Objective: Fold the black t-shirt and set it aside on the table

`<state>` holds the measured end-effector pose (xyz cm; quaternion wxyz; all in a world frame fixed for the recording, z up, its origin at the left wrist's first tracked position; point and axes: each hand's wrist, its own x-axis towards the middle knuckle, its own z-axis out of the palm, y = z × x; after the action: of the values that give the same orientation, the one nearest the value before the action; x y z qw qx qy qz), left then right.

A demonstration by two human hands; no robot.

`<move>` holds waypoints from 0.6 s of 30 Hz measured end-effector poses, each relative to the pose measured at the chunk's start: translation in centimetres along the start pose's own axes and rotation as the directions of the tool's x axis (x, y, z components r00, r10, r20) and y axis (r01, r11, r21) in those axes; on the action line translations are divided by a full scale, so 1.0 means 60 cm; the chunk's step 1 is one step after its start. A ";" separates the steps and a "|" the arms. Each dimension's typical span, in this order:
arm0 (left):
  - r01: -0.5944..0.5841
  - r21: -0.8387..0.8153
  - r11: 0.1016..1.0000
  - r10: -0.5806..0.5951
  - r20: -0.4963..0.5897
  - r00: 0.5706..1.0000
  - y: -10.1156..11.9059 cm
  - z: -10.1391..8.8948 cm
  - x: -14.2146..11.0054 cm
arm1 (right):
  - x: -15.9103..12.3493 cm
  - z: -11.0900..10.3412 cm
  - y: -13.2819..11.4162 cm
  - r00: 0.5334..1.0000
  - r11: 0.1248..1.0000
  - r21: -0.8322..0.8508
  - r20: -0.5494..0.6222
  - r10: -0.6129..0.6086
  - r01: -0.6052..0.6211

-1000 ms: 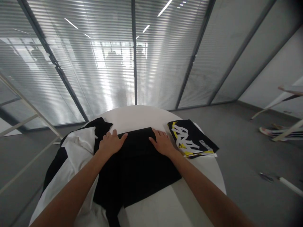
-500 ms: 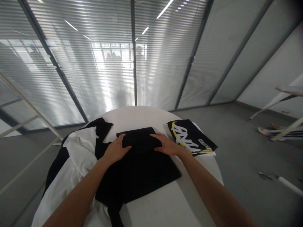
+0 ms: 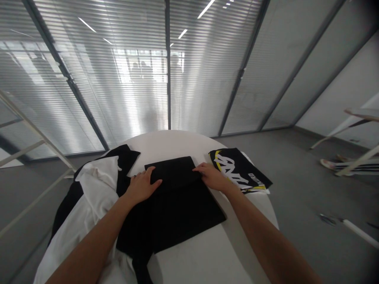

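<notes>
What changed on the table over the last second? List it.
The left hand and right hand slid apart toward the side edges of the black garment, whose far fold now lies flatter. The printed folded shirt, white cloth and round table stayed put.
</notes>
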<state>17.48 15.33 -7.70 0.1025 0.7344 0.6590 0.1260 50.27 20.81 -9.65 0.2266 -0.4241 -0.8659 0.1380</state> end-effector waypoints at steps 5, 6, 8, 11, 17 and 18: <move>0.086 0.025 0.996 -0.086 0.003 0.996 -0.012 -0.001 0.012 | 0.007 0.005 -0.013 0.976 0.986 -0.041 -0.155 0.152 -0.160; 0.138 -0.010 0.990 -0.138 0.004 0.990 -0.015 -0.001 0.017 | 0.008 0.011 -0.019 0.966 0.978 -0.058 -0.179 0.186 -0.199; 0.241 -0.070 0.968 -0.241 0.008 0.971 -0.021 -0.002 0.029 | 0.008 0.025 -0.029 0.962 0.957 -0.156 -0.161 0.220 -0.245; 0.304 -0.028 0.952 -0.303 0.038 0.952 -0.024 0.000 0.042 | 0.004 0.045 -0.036 0.973 0.911 -0.347 -0.025 0.228 -0.222; 0.249 0.171 0.953 -0.249 -0.024 0.968 -0.017 0.010 0.044 | -0.005 0.045 -0.021 0.959 0.890 -0.385 0.045 0.281 -0.243; 0.240 0.133 0.962 -0.238 -0.031 0.971 -0.018 0.012 0.044 | -0.005 0.042 -0.020 0.959 0.901 -0.354 0.036 0.282 -0.252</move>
<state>16.98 18.10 -8.58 0.0619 0.6540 0.7504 0.0730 48.34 19.74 -11.41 0.0900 -0.5655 -0.8192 0.0317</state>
